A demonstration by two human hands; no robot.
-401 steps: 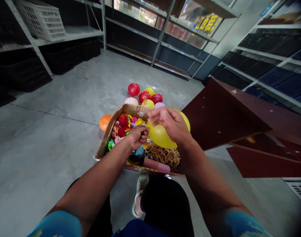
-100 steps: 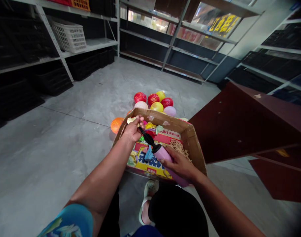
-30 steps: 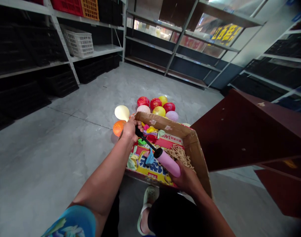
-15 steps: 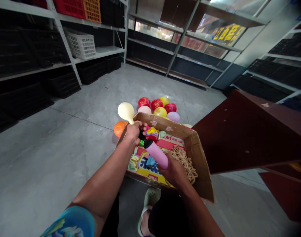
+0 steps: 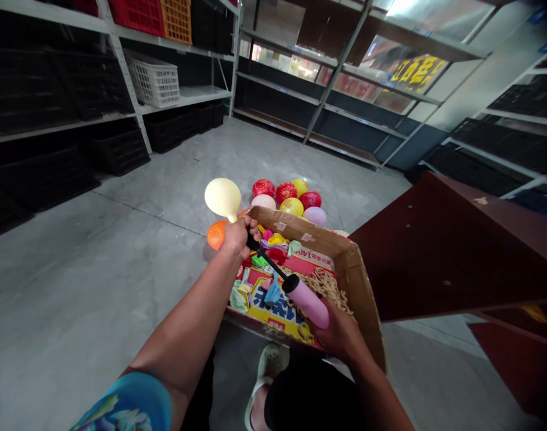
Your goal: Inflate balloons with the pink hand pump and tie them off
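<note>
Two sets of fingers are closed, each on one end of the same tool. Those of the left hand [image 5: 236, 236] are curled into a tight fist round the neck of a pale yellow balloon [image 5: 222, 197], pinching it onto the black nozzle of a hand pump [image 5: 295, 291]. Those of the right hand [image 5: 340, 335] are wrapped round the rear of the pump's pink barrel, with the thin black rod drawn out long between barrel and nozzle. The balloon stands part-filled just above the left fist, beyond the far left corner of the cardboard box [image 5: 360, 293].

By my reading, the step in hand is inflating, and the pump is at the open end of a stroke. The next move calls for pushing the barrel toward the nozzle along the line of the rod while the left fist keeps the neck sealed; a loose pinch would probably let air leak out or the balloon slip off.

Both forearms reach forward and down over the box, the left one stretched almost straight to the far rim, the right one bent close to the near edge. Loose flat balloons [image 5: 273, 242] and a tan tangle of cord [image 5: 329, 287] lie inside, and a cluster of filled balloons [image 5: 291, 194] sits on the floor [image 5: 75, 281] past the far edge.
</note>
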